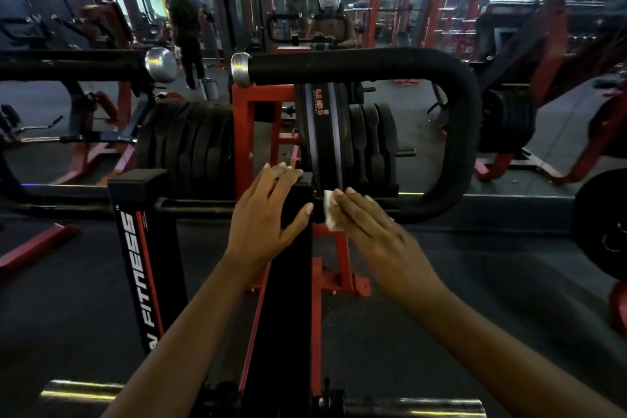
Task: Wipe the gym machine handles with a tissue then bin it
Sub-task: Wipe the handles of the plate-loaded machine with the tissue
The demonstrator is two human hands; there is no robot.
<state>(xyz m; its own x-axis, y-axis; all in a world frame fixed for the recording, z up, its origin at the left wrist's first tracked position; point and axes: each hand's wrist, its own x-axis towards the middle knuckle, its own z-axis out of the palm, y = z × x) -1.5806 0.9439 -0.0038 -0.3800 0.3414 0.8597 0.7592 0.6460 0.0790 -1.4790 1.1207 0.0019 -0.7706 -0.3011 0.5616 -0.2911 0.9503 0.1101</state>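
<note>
Left hand [268, 214] rests on the black pad [288, 288]; right hand [369, 231] presses a white tissue [329, 212] just beside it.

Small white tissue [329, 210] is lying flat under the straight fingers of the right hand [373, 234], its edge peeking out past the fingertips, and is being pressed against the lower end of the right handle [471, 132]. That handle is looping in a sideways U, black, foam-padded, silver-capped at its upper free end. Left handle [68, 66] is sitting level, black, silver-capped, well apart from the tissue.
</note>
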